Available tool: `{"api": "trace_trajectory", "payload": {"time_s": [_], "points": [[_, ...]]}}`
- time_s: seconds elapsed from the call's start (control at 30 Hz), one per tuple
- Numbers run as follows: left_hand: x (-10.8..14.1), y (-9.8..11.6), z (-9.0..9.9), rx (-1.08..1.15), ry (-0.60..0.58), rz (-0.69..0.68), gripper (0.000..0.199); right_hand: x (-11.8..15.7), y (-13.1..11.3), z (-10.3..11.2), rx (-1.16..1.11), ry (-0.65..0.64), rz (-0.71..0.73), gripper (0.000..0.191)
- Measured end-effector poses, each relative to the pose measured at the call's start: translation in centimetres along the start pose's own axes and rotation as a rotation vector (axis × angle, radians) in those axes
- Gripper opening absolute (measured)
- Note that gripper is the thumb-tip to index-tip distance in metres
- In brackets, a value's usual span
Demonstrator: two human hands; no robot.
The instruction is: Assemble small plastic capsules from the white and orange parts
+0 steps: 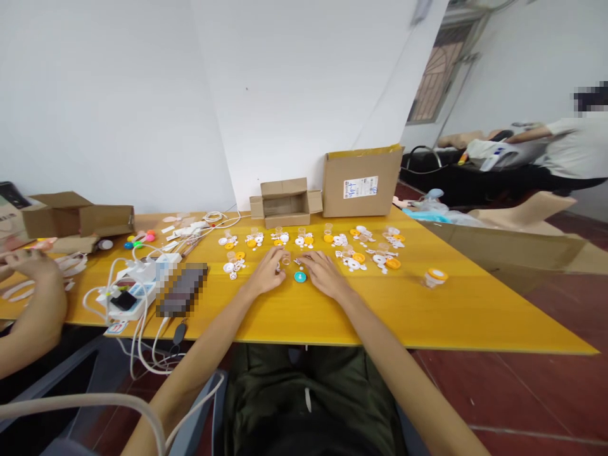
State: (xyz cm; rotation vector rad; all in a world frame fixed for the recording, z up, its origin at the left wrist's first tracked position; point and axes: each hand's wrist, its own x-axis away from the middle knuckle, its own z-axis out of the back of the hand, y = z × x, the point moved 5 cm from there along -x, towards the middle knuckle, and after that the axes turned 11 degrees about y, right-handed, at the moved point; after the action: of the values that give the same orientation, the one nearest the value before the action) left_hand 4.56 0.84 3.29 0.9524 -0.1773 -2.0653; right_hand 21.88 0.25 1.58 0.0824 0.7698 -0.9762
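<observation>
My left hand [267,273] rests on the yellow table, thumb and fingers apart, beside a small clear plastic cup [285,259]. My right hand [323,273] lies opposite with fingers stretched forward. Near its fingertips is a small white piece with dark red marks [297,261]; whether they touch is too small to tell. A teal round lid [300,277] lies between the hands, closer to me. Behind them, several groups of clear cups, orange rings [308,240], white discs [284,237] and small patterned pieces [340,240] are spread in rows.
A closed-looking cup with an orange-rimmed lid [436,277] stands to the right. An open small box [286,215] and a larger carton [361,183] back the table [304,323]. Left are a power strip [142,291], cables, a blurred dark device [183,290] and another person's arm [38,297].
</observation>
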Motion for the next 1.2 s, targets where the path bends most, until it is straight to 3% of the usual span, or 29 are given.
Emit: {"api": "trace_trajectory", "payload": {"time_s": [0.27, 0.6, 1.2], "points": [[-0.2, -1.1, 0.4, 0.103, -0.014, -0.008, 0.064, 0.2, 0.6, -0.6, -0.052, 0.035, 0.032, 0.053], [0.0, -1.6, -0.2, 0.219, -0.009, -0.085, 0.058, 0.4, 1.2, -0.9, -0.056, 0.052, 0.022, 0.058], [-0.3, -1.1, 0.2, 0.176, -0.005, -0.074, 0.041, 0.2, 1.0, -0.3, -0.039, 0.082, -0.019, 0.055]]}}
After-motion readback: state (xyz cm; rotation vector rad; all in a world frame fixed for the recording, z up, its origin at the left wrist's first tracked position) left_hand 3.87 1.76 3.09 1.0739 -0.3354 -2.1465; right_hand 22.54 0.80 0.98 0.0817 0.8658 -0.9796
